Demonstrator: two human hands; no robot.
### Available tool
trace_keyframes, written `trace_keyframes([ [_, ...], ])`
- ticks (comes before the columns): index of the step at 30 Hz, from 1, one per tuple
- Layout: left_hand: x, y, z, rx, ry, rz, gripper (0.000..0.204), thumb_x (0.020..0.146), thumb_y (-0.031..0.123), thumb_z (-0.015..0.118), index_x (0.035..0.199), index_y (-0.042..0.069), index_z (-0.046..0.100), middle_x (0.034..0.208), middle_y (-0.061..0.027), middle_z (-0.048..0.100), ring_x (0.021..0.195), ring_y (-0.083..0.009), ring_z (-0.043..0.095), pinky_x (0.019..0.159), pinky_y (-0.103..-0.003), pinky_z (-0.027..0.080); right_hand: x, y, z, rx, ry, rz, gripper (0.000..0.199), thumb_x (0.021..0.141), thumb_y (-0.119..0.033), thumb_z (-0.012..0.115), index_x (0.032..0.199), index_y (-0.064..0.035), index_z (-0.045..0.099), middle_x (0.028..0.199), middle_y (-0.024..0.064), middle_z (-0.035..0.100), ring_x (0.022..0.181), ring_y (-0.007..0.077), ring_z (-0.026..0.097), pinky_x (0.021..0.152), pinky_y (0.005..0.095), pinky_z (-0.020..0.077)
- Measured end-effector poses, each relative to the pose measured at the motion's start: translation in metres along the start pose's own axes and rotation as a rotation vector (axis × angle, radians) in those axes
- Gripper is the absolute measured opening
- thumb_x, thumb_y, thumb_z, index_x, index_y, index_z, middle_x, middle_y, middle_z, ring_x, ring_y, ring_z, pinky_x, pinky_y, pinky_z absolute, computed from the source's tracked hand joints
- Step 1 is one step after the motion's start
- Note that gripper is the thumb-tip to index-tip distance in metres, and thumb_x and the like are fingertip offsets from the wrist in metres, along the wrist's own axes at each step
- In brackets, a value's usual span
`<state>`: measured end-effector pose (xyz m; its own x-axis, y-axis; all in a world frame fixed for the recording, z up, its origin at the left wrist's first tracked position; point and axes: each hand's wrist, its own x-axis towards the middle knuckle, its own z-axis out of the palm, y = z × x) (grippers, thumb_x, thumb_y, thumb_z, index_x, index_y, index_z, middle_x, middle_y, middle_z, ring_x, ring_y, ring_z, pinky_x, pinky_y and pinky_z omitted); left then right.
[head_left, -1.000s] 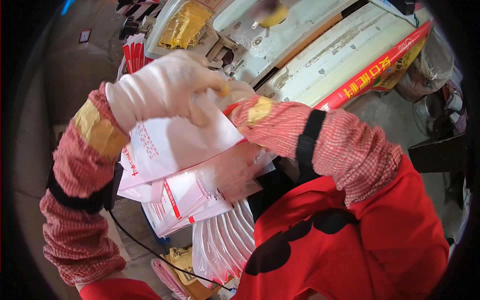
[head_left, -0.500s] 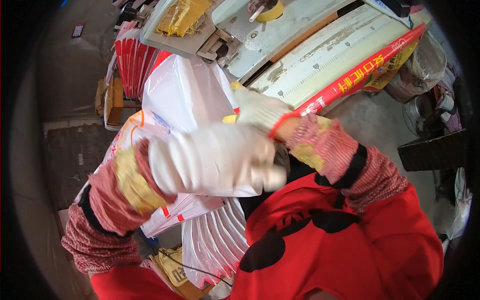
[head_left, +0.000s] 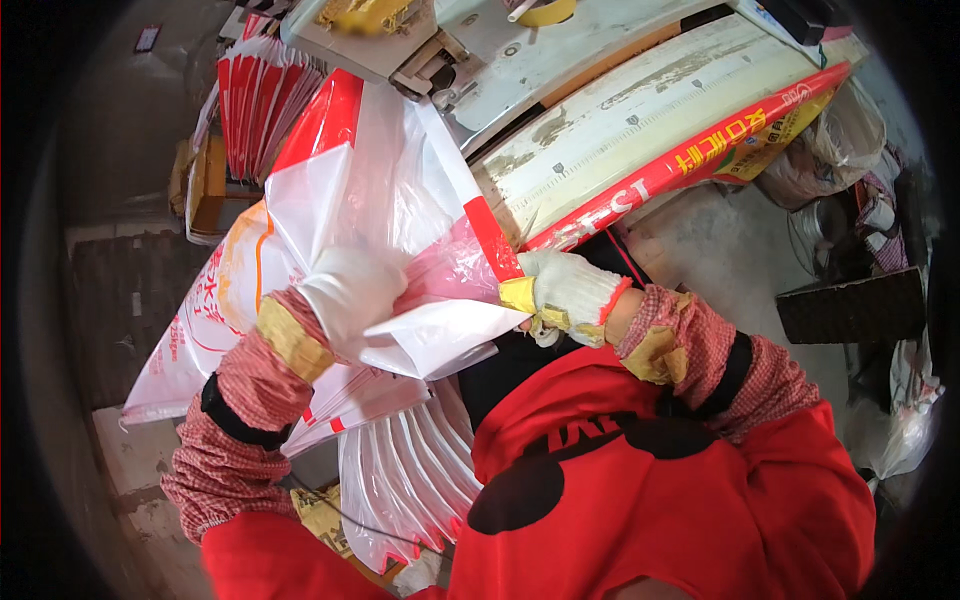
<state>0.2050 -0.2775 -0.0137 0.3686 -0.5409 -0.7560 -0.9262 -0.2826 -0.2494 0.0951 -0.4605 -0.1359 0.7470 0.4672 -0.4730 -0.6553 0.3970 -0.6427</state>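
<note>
Worktop [head_left: 600, 145]: pale and scuffed, beyond the right grip [head_left: 565, 290].
Bag [head_left: 310, 215]: white and red, between both grips and stretching out past the left grip [head_left: 350, 295].
Clear stack [head_left: 410, 490]: fanned plastic, closer to the body than the left grip.
Red stack [head_left: 260, 110]: beyond the left grip, toward its left.
Left grip: white-gloved, blurred against the bag; cannot tell whether it pinches.
Right grip: gloved, pinching the bag's edge.
Tape [head_left: 550, 13]: yellow roll, well beyond the right grip.

Left glove [head_left: 355, 295]: white | right glove [head_left: 572, 290]: white knit, yellow-tipped, red cuff edge | left sleeve cover [head_left: 225, 465], right sleeve cover [head_left: 775, 385]: red-white check, yellow patches [head_left: 291, 337], black bands [head_left: 230, 415] | near garment [head_left: 640, 510]: red, black rounded shapes [head_left: 515, 495]
</note>
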Motion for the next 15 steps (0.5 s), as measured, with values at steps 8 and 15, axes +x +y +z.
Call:
trace_keyframes([
  [8, 0.022, 0.01, 0.001, -1.207, 0.564, -0.199, 0.048, 0.076, 0.008, 0.072, 0.119, -0.001, 0.052, 0.084, -0.0045, 0.062, 0.075, -0.0123, 0.059, 0.07, -0.026, 0.049, 0.002, 0.003, 0.001, -0.182, 0.063, -0.083, 0.019, 0.079, -0.004, 0.051, 0.096, -0.0026, 0.059, 0.075, 0.0092, 0.057, 0.057, 0.0186, 0.056, 0.043, 0.03, 0.0415],
  [15, 0.063, 0.013, 0.009, -1.281, 0.538, -0.302, 0.028, 0.075, 0.007, 0.07, 0.102, 0.002, 0.063, 0.075, -0.0095, 0.063, 0.069, -0.0169, 0.062, 0.066, -0.028, 0.049, 0.006, 0.005, 0.002, -0.592, 0.114, -0.144, 0.03, 0.085, -0.028, 0.059, 0.093, 0.0007, 0.06, 0.075, 0.0133, 0.063, 0.065, 0.0212, 0.064, 0.052, 0.0326, 0.0511],
])
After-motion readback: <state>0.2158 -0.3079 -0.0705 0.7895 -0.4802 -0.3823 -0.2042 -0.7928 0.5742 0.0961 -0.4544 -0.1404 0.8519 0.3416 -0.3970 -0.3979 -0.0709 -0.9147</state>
